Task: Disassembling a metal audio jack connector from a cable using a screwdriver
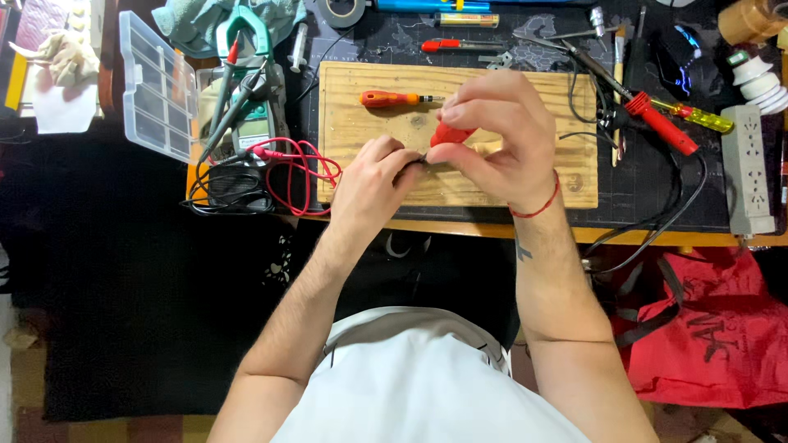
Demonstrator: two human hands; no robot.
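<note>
Hands meet over a pale wooden board (525,176). The right hand (501,135) pinches a small red plastic-handled tool (450,134), tip toward a thin black wire (417,162) gripped in the closed left hand (373,176). Likely working the wire's end; next needs steady fine pressure. An orange-handled screwdriver (394,99) lies just beyond both hands.

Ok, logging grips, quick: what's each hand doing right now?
Left hand: closed, pinching a thin black wire.
Right hand: closed on a small red tool.
</note>
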